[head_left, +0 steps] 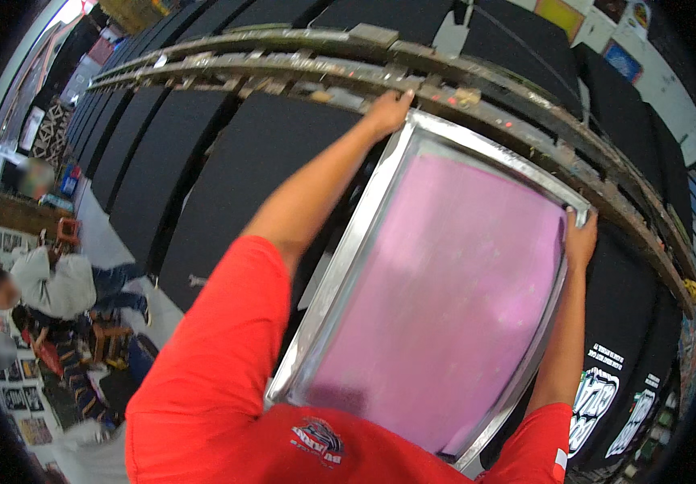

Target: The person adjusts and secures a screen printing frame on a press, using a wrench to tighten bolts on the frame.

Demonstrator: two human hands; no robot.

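Observation:
A large silk-screen frame (346,252) with silver metal bars and pink mesh lies in front of me, tilted, its near edge close to my red shirt. At its far left corner, my left hand (388,115) is closed on the metal bar, thumb up; some fingers are hidden. My right hand (580,238) wraps the far right corner, thumb over the inner edge. Under and beside the frame are black cloth-covered boards (271,153); whether the frame touches the one below it I cannot tell.
A worn rail (299,71) with clamps and bits of debris runs along the boards' far ends. White prints mark black cloth (595,407) at the right. A person in a grey top (56,284) sits at the left near an orange stool (68,231).

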